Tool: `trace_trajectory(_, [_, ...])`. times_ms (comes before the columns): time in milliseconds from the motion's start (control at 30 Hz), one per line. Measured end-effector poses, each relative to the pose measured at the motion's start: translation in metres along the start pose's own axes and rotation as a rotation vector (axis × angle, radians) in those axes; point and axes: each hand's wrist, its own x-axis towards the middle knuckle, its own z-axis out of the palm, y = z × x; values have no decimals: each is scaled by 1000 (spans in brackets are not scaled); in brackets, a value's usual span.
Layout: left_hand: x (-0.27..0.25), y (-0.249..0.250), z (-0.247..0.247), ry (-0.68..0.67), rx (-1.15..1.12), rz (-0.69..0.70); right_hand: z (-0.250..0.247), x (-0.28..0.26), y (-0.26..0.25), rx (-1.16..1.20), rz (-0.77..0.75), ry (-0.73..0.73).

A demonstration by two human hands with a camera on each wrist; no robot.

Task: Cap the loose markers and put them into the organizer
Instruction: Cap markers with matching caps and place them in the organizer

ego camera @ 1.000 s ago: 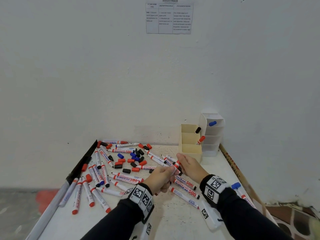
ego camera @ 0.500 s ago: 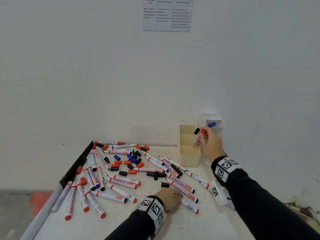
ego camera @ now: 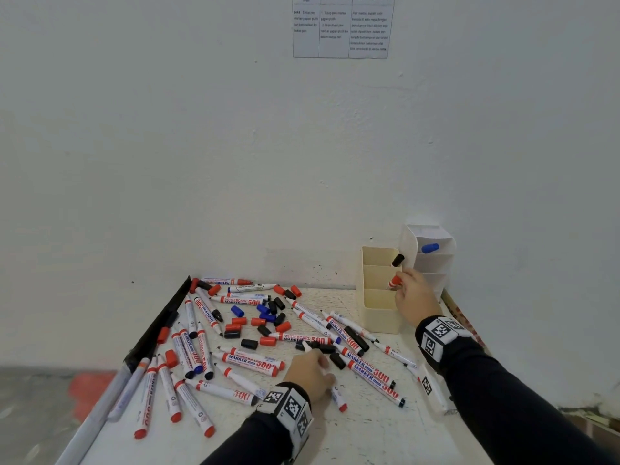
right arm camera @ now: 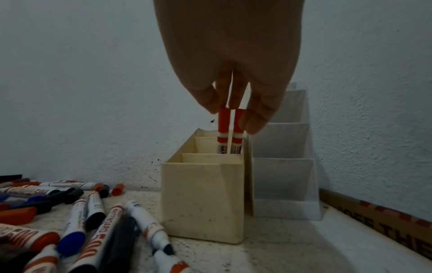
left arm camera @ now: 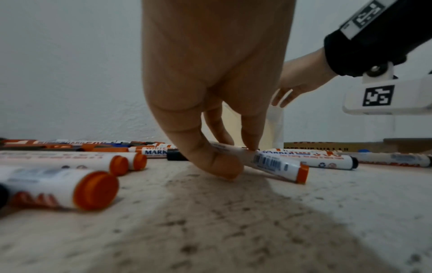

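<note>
Since a second ago: right hand has gone from the middle of the table to the organizer, carrying a capped marker; left hand has dropped to the table.
Head view, right hand (ego camera: pixel 414 298): at 1 o'clock, fingers at the red cap of a white-barrelled marker (ego camera: pixel 395 282) standing in the cream plastic three-cell organizer (ego camera: pixel 379 317), middle cell.
Head view, left hand (ego camera: pixel 310 375): at 6 o'clock, fingers down on a loose white marker with a red end plug (ego camera: pixel 339 397).
Head view, rest: many uncapped markers and stray caps lie from 9 to 12 o'clock; a white tiered holder (ego camera: pixel 432 263) touches the organizer's right side.
Left wrist view: thumb and fingers (left arm camera: pixel 217 164) pinch the loose marker's (left arm camera: pixel 275 164) barrel against the speckled tabletop (left arm camera: pixel 233 221).
Right wrist view: fingertips (right arm camera: pixel 254 118) pinch two red-capped markers (right arm camera: pixel 223 125) upright in the organizer (right arm camera: pixel 203 199).
Handling, judged: light, stiff, smooth plastic that rolls; hold mid-barrel, push caps straight on.
</note>
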Motion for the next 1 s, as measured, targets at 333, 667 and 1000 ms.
trace_trajectory(333, [-4, -10, -23, 172, -216, 2, 26, -39, -60, -122, -48, -421])
trace_trajectory(667, [-14, -32, -48, 218, -291, -112, 61, -66, -68, -328, -133, -671])
trace_trajectory(1000, [-24, -56, -75, 344, -317, -136, 78, -61, -103, -195, -304, -546])
